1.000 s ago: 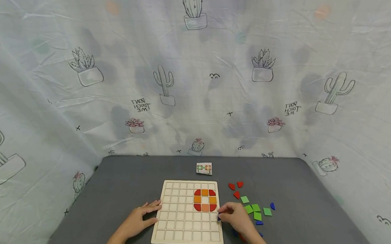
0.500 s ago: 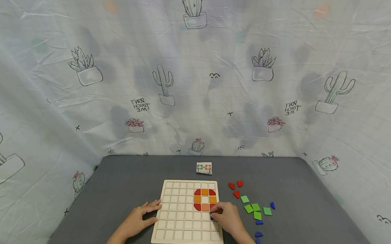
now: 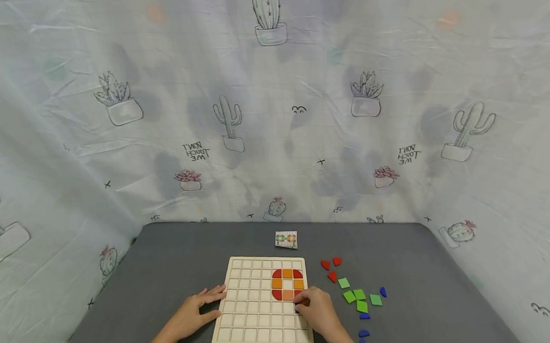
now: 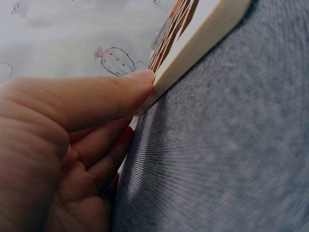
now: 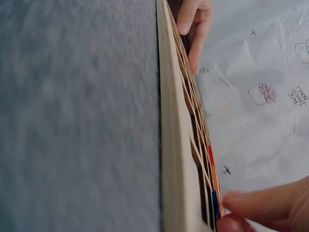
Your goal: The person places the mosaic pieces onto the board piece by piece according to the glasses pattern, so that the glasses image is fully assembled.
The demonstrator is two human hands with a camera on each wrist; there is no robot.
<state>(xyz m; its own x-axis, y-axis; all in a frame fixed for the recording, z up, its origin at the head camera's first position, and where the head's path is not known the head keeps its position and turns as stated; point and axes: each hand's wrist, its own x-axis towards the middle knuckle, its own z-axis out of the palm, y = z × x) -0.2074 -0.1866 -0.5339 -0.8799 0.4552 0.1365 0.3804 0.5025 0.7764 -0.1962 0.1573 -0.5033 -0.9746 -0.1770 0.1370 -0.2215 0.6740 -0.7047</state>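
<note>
A pale wooden grid board (image 3: 245,321) lies on the table, with red rounded corner tiles and orange square tiles (image 3: 287,273) set as a ring in its upper right. My left hand (image 3: 190,313) rests at the board's left side, its fingers extended and thumb tip (image 4: 142,77) against the edge. Over the right columns, just below the ring, my right hand (image 3: 317,311) pinches a small blue tile (image 5: 216,204) between thumb and fingers. In the right wrist view that tile sits down at the grid; the head view leaves it mostly hidden by the fingers.
Right of the board lie loose red tiles (image 3: 332,276), several green square tiles (image 3: 359,294) and several blue tiles (image 3: 363,333). A small printed pattern card (image 3: 286,239) is behind the board. A cactus-print curtain (image 3: 277,130) surrounds the grey table (image 3: 179,249).
My right hand has moved left from the board's right edge onto the grid, carrying the blue tile to the cell below the ring. My left hand has stayed at the board's left side.
</note>
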